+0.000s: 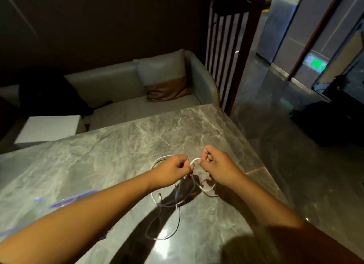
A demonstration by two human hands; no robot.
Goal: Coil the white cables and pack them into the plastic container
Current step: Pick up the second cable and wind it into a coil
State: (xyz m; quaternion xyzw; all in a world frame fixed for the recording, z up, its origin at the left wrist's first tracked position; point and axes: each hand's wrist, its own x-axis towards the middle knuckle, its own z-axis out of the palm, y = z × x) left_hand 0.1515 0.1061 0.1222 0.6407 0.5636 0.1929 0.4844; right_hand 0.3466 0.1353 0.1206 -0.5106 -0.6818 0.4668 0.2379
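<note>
Our left hand [171, 171] and right hand [215, 165] each pinch the thin white cable [194, 161], a short arc between them; its loose loops trail over the grey marble counter [118, 145]. We should keep loops even, tension light.

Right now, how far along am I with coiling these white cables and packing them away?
Early stage. Nothing looks finished: no neat coil is visible. In hand: your left hand and right hand pinch a short arc of white cable above the marble table, while the rest hangs in loose, tangled loops. Left: finish coiling and pack it. A clear plastic item with blue edging lies at your left; I can't tell if it's the container.
</note>
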